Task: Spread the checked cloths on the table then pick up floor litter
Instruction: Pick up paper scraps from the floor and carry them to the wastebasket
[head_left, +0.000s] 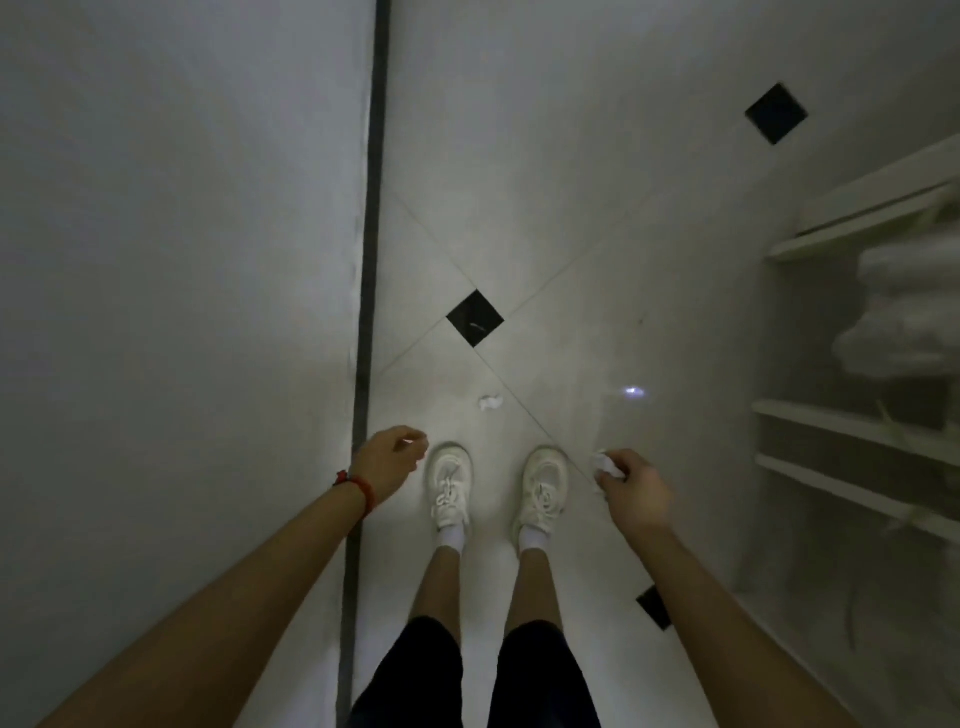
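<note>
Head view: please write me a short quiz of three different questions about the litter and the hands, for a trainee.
1. True or false: the right hand grips a crumpled white paper.
2. Where does the loose paper scrap lie?
A. on a shelf
B. on the floor ahead of the shoes
C. behind the person
3. Fill in: the left hand wears a ___ wristband.

Key: 1 true; 2 B; 3 red.

No legible text, label or number anywhere — perhaps lost to the dim, blurred view.
</note>
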